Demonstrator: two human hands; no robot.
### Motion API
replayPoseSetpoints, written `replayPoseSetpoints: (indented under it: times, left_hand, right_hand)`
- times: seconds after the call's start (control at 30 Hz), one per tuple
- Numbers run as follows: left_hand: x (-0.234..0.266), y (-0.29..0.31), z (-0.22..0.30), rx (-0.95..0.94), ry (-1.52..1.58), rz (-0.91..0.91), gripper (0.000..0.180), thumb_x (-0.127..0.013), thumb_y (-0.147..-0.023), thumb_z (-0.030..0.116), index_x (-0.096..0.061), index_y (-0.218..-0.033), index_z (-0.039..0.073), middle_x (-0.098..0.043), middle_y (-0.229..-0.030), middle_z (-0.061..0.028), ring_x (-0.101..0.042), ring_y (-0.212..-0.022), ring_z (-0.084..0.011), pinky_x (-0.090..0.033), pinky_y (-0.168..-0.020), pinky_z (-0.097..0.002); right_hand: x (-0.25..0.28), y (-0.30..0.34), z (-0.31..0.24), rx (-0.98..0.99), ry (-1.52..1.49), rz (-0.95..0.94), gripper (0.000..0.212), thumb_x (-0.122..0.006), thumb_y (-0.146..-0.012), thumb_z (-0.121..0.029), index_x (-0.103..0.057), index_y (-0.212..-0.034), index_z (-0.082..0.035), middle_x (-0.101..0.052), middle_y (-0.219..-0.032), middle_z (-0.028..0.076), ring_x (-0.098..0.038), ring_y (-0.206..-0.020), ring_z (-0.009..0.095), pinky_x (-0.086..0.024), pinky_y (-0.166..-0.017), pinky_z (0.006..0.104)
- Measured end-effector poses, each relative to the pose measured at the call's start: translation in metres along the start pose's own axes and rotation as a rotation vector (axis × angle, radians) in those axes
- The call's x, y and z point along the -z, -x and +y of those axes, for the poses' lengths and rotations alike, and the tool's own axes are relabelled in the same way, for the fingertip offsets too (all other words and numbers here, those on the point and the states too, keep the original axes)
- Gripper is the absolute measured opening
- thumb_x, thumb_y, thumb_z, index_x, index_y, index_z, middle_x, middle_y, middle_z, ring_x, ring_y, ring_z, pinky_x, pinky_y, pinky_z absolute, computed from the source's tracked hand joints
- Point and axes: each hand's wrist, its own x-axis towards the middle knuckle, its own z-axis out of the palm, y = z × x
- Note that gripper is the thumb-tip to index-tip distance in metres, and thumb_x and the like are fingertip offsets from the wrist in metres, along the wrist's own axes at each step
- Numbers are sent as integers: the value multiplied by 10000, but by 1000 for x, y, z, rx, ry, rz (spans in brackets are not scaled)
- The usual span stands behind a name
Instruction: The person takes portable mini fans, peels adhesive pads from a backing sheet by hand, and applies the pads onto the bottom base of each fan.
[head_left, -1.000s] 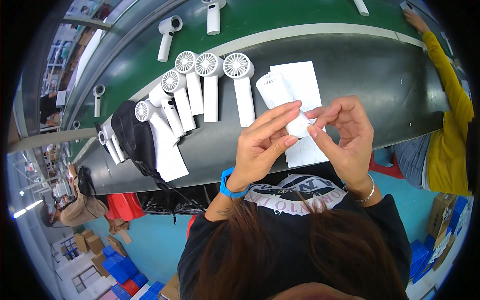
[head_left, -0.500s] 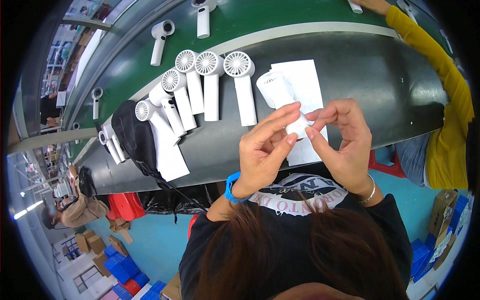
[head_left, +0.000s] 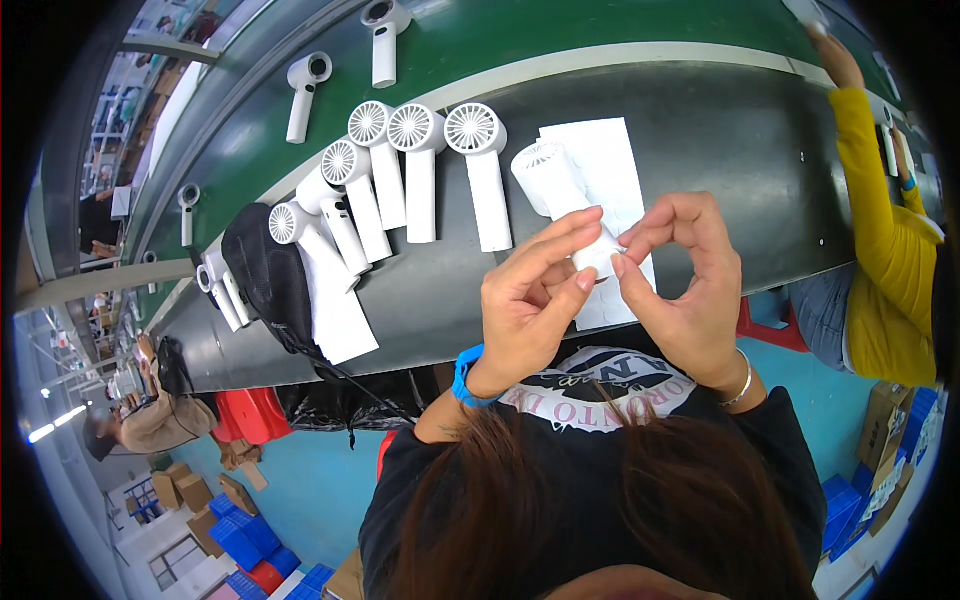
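Observation:
A white handheld fan [head_left: 551,182] lies tilted over a white sheet [head_left: 617,165], its round grille pointing away from me. My left hand [head_left: 530,305] is closed around the lower end of the fan's handle, with the thumb along its near side. At that same end, my right hand [head_left: 697,290] pinches thumb and forefinger close together against the handle. Whatever sits between those fingertips is too small to make out. Left of my hands stands a row of similar white fans, the nearest being an upright fan [head_left: 487,185].
A black mesh bag [head_left: 262,270] and another white sheet [head_left: 340,325] lie left on the dark worktable [head_left: 760,180]. Beyond runs a green conveyor belt [head_left: 570,28] carrying more fans. At right is a co-worker's yellow sleeve [head_left: 865,170]; a red stool [head_left: 775,325] stands below.
Fans on the green belt have shifted leftward and nearer. The co-worker's arm at right has moved right. My right forefinger and thumb have rounded into a ring; my left hand keeps its hold.

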Motion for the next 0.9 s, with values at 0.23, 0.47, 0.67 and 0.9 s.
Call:
replayPoseSetpoints:
  times: [0.23,0.47,0.67,0.9]
  left_hand:
    - [1,-2,1,-16,-22,-13,326,-526,-829,-79,-537,-1153,-49,-466,-1275,-182,-547,-1044,-190,-498,-814,-274]
    - [12,-9,10,-35,73,30,309,-496,-841,-78,-521,-1149,-64,-450,-1243,-165,-581,-981,-218,-540,-805,-314]
    - [21,-14,9,-17,-25,40,293,-623,-758,-78,-577,-1044,-33,-534,-1147,-124,-592,-781,-85,-484,-598,-176]
    - [17,-26,-4,-131,-166,139,169,-649,-745,-60,-594,-897,-10,-580,-996,-94,-496,-712,-68,-409,-570,-175]
  right_hand:
    - [5,-6,-6,-8,78,-60,356,-660,-707,-14,-467,-1006,-25,-569,-714,46,-558,-746,121,-403,-762,260]
    - [3,-21,21,-80,107,-139,298,-571,-805,-43,-527,-1099,-38,-584,-811,80,-568,-746,172,-429,-709,283]
    - [-35,-25,40,182,76,-307,450,-586,-689,30,-547,-1125,-73,-618,-983,96,-576,-779,281,-451,-709,345]
    - [-45,-28,38,176,151,-246,432,-584,-714,32,-510,-1127,-68,-622,-791,92,-585,-640,256,-411,-685,330]
